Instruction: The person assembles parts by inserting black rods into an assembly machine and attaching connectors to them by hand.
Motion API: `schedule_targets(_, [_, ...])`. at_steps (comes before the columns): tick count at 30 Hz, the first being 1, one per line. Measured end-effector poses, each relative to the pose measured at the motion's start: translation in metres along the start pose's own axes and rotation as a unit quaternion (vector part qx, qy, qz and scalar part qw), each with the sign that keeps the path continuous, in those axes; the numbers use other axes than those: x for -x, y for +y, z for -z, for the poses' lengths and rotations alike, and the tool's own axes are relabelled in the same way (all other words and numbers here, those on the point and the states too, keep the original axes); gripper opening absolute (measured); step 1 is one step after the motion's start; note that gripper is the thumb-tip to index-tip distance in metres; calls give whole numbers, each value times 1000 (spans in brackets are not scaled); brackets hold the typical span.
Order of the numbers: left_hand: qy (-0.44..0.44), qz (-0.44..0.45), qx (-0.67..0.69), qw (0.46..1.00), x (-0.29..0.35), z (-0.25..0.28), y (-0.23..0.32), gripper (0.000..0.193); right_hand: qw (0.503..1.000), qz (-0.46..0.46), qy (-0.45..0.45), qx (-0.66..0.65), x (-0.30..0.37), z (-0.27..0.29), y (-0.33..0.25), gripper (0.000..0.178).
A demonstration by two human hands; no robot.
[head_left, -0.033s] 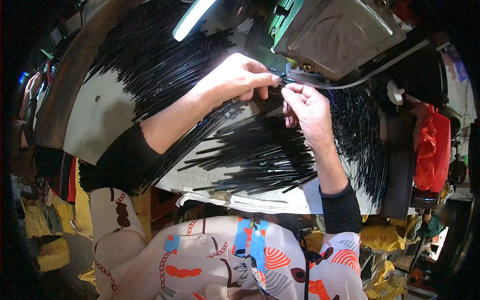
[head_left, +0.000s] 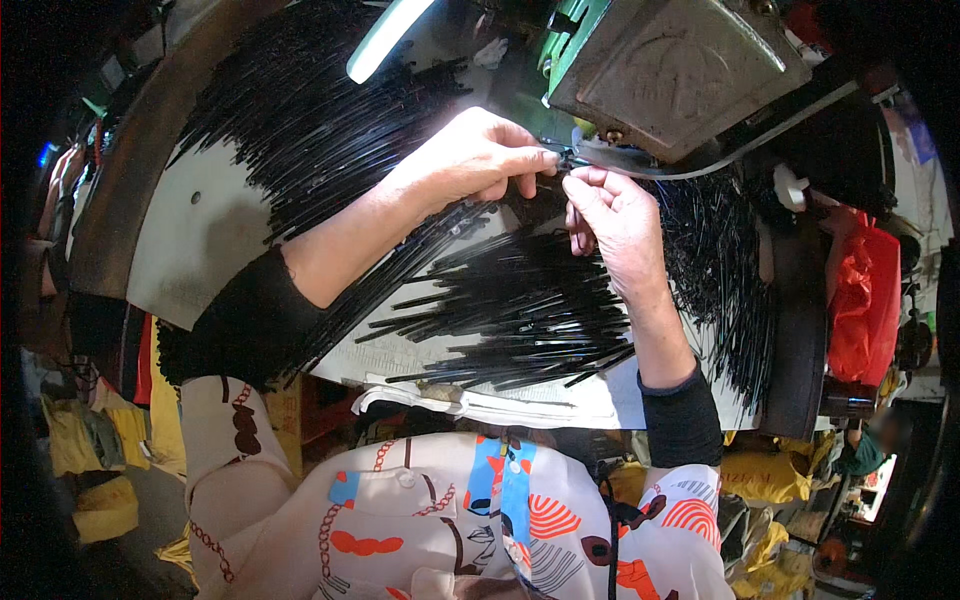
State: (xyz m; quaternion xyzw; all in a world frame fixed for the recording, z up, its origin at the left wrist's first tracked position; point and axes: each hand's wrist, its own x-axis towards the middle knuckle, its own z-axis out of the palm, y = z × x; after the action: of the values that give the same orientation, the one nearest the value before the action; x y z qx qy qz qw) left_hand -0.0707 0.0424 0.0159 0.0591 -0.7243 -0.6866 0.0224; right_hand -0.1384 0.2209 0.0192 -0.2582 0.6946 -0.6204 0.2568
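At the front of the machine, the fingertips of my left hand [head_left: 480, 157] and my right hand [head_left: 617, 215] almost meet. Thumb and forefinger of each hand are pinched together. A small dark piece [head_left: 566, 161] shows between the fingertips, mostly hidden, so its kind cannot be made out. Just above it, the green and grey machine [head_left: 680, 80] overhangs the hands. Thin black rods [head_left: 530, 300] lie in a loose heap on the pale tabletop below my hands. Another large heap of black rods [head_left: 320, 110] is beyond my left forearm.
A bright lamp tube [head_left: 388, 40] hangs beside the machine. A pale curved strip [head_left: 730, 160] runs right from the work point. More black strands [head_left: 715, 270] lie right of my right forearm. White cloth [head_left: 480, 404] lies along the near edge; a red bag [head_left: 865, 300] hangs at right.
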Motion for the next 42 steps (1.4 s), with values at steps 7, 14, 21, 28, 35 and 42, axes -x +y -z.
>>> schedule_targets(7, [-17,29,-9,999,-6,2,1,28,1000,-4,12,-8,-2,3,3,17])
schedule_targets(14, [-25,42,6,999,-5,4,2,28,1000,-10,10,-11,-3,3,1,17])
schedule_targets(21, [-28,46,-7,999,-5,4,2,30,1000,-22,-3,13,-3,3,1,17])
schedule_targets(28, [-25,65,-7,998,-5,4,4,28,1000,-27,-13,-10,-3,4,3,18])
schedule_targets(35, [-22,73,-2,997,-3,2,8,26,997,-42,-1,-70,1,6,1,18])
schedule_targets(42, [-4,75,18,997,8,-5,14,25,943,-14,71,-324,-2,17,14,12])
